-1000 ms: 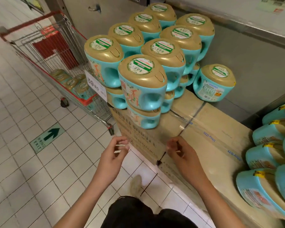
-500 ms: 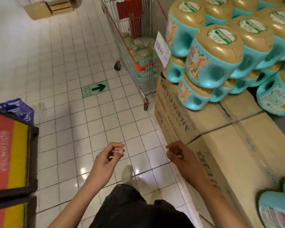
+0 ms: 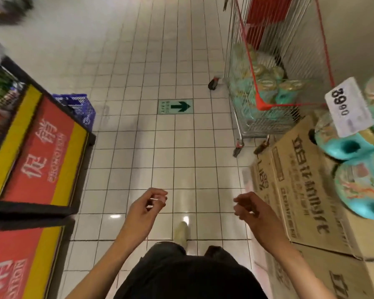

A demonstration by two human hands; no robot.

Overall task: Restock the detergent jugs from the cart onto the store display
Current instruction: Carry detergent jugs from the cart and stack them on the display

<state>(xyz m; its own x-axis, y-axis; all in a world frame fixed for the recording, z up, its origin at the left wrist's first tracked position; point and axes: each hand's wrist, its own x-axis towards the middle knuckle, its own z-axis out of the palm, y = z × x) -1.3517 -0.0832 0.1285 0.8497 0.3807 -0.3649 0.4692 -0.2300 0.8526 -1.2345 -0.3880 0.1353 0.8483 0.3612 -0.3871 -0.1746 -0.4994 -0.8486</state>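
1. Detergent jugs (image 3: 352, 147), teal, lie stacked on cardboard boxes (image 3: 300, 190) at the right edge, with a price tag (image 3: 349, 106) in front of them.
2. More jugs (image 3: 268, 85) sit inside the wire cart (image 3: 266, 124), just beyond the boxes.
3. Left hand (image 3: 147, 209) hovers over the tiled floor (image 3: 127, 147), fingers loosely curled, gripping no jug.
4. Right hand (image 3: 251, 212) hovers beside the boxes, likewise loosely curled and empty.

Teal, gold-capped detergent jugs (image 3: 268, 83) lie heaped in the wire cart (image 3: 266, 123); stacked jugs (image 3: 352, 147) rest on the display boxes (image 3: 300, 180) just beside it.
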